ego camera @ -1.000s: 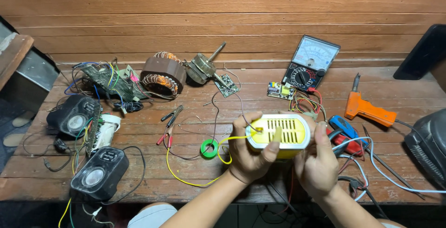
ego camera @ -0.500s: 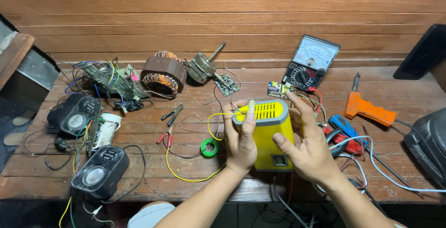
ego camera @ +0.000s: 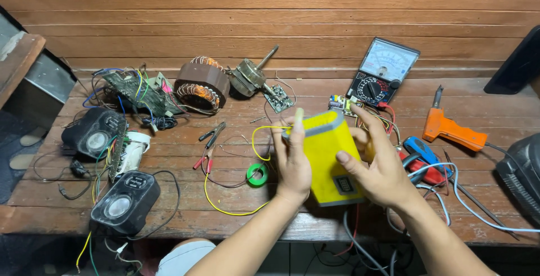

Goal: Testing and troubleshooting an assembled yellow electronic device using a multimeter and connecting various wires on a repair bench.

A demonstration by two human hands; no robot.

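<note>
I am holding the yellow box (ego camera: 332, 158) upright over the desk (ego camera: 394, 214), left hand (ego camera: 293, 163) and right hand (ego camera: 378, 169) clamped on its sides. Inspection step, I judge; next calls for a steady two-sided grip. Green tape roll (ego camera: 257, 175) lying beside.

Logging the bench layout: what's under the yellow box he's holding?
The yellow box, held by the left hand and right hand, covers the wooden bench beneath. Only a yellow wire shows beside it; anything underneath is hidden.

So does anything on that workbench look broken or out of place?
Yes. The circuit board at back left lies bare in a tangle of wires, and the motor winding sits outside any housing. Both hands grip the yellow box, whose yellow wire trails loose.
</note>
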